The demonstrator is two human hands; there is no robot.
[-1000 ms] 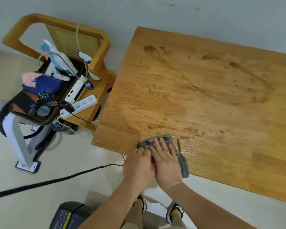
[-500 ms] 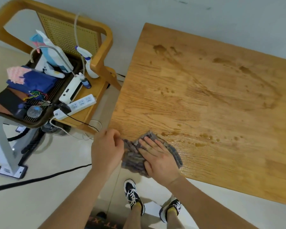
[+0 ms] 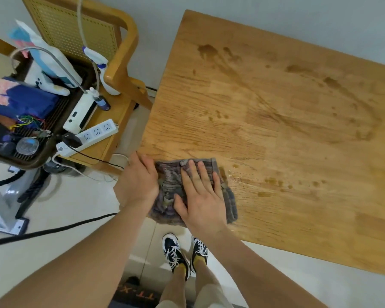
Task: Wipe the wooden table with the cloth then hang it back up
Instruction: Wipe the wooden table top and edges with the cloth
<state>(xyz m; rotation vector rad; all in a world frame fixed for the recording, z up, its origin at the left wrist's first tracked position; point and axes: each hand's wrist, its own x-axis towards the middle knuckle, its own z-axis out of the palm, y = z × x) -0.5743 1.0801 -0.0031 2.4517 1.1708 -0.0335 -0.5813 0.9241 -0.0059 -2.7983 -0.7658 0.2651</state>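
Note:
The wooden table (image 3: 287, 121) fills the right side, with wet streaks and drops (image 3: 272, 181) across its top. A grey-purple striped cloth (image 3: 169, 181) lies spread on the near left corner, its lower edge hanging over the front edge. My right hand (image 3: 201, 203) lies flat on the cloth, fingers spread, pressing it down. My left hand (image 3: 138, 181) sits at the table's corner, with fingers curled on the cloth's left edge.
A wooden cane-back chair (image 3: 120, 52) stands left of the table, loaded with a power strip (image 3: 91, 134), a spray bottle (image 3: 102, 72), a tray of clutter and blue fabric. A black cable (image 3: 53, 230) crosses the floor. My shoes (image 3: 180, 252) are below the table edge.
The cloth has been spread wider and flatter on the corner. My left hand moved away from my right hand to the cloth's left edge. The view shifted closer.

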